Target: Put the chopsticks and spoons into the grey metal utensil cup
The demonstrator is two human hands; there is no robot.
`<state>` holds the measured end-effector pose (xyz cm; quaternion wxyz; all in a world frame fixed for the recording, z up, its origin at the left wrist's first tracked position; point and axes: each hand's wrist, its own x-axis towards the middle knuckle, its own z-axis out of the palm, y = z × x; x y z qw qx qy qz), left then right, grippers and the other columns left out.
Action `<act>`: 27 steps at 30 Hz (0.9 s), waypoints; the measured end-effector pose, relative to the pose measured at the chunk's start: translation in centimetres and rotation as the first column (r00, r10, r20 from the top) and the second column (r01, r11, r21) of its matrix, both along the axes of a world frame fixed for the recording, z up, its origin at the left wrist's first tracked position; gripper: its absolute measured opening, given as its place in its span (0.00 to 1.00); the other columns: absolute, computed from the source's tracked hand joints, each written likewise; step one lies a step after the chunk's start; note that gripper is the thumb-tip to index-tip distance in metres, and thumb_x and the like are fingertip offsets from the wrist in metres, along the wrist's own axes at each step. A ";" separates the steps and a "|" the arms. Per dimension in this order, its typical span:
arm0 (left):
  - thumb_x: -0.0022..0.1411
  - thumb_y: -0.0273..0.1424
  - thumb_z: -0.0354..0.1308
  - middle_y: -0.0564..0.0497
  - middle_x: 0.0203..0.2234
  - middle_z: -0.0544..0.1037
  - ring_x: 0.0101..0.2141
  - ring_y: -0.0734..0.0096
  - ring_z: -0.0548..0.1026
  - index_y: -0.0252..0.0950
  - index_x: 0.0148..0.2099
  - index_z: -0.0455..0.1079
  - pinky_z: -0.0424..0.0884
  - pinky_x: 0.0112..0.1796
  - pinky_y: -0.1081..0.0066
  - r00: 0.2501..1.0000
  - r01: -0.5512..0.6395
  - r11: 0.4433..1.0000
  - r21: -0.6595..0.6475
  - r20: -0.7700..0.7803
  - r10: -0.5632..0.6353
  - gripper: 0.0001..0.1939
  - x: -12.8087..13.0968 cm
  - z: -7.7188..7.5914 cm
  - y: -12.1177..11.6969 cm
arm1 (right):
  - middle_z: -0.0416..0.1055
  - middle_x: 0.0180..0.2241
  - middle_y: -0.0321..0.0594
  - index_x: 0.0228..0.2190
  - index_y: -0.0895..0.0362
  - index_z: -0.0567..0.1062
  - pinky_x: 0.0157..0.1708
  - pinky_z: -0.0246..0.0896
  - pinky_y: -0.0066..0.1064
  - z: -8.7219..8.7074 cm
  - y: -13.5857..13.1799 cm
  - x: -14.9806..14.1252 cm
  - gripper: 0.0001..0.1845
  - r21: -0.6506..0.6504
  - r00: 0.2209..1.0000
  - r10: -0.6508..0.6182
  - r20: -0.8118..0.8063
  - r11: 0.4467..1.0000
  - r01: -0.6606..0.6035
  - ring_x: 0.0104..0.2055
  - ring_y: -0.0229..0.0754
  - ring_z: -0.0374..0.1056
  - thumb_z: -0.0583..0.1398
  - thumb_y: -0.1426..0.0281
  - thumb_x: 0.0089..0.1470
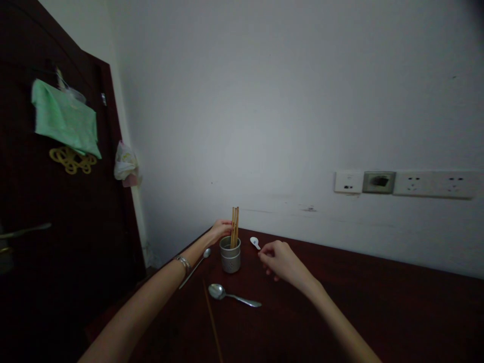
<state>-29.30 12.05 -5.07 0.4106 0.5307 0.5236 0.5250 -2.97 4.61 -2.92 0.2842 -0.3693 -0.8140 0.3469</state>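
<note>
A grey utensil holder (230, 256) stands upright on the dark red table, with several wooden chopsticks (235, 227) rising out of it. My left hand (221, 230) is behind the holder's left side, its curled fingers against the chopsticks; the fingertips are partly hidden behind them. To the right of the holder lies a white soup spoon (254, 242), bowl pointing away. My right hand (280, 257) is closed, thumb and forefinger pinching the end of its short handle.
A metal spoon (217, 291) lies in front of the holder. A long-handled spoon (206, 253) rests beside my left forearm, and a single chopstick (212, 320) points toward me. The wall (242, 126) with sockets (414, 183) bounds the table (321, 302) behind.
</note>
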 end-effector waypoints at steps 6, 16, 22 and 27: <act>0.46 0.25 0.59 0.43 0.29 0.76 0.30 0.69 0.74 0.28 0.31 0.70 0.70 0.35 0.71 0.999 -0.024 1.000 -0.002 -0.034 0.024 0.07 -0.1 0.2 -0.4 | 0.67 0.16 0.39 0.22 0.61 0.71 0.11 0.57 0.19 -0.2 0.8 0.2 0.13 -0.007 1.000 -0.018 0.018 1.000 0.018 0.16 0.33 0.63 0.52 0.67 0.47; 0.43 0.22 0.61 0.46 0.24 0.75 0.25 0.71 0.74 0.28 0.30 0.66 0.70 0.34 0.68 0.957 -0.286 0.930 0.229 0.112 0.267 0.09 -0.4 5.1 -0.5 | 0.67 0.18 0.38 0.25 0.61 0.72 0.12 0.55 0.20 0.0 1.9 1.3 0.12 -0.037 0.998 -0.070 -0.008 0.997 0.070 0.17 0.33 0.64 0.53 0.66 0.47; 0.41 0.25 0.62 0.47 0.25 0.74 0.26 0.70 0.74 0.27 0.32 0.67 0.70 0.33 0.68 0.924 -0.377 0.810 0.448 0.242 0.296 0.12 0.9 9.9 -1.6 | 0.69 0.19 0.40 0.27 0.62 0.73 0.14 0.55 0.20 0.4 2.6 2.2 0.14 -0.029 0.995 -0.096 -0.002 0.995 0.095 0.19 0.34 0.65 0.51 0.66 0.48; 0.41 0.27 0.63 0.46 0.27 0.75 0.28 0.69 0.75 0.26 0.33 0.67 0.70 0.36 0.65 0.919 -0.369 0.767 0.524 0.331 0.216 0.15 4.6 11.7 -4.2 | 0.70 0.21 0.39 0.30 0.62 0.75 0.20 0.56 0.22 0.8 2.9 2.4 0.15 0.123 0.991 -0.112 -0.066 0.985 0.120 0.21 0.34 0.64 0.52 0.67 0.47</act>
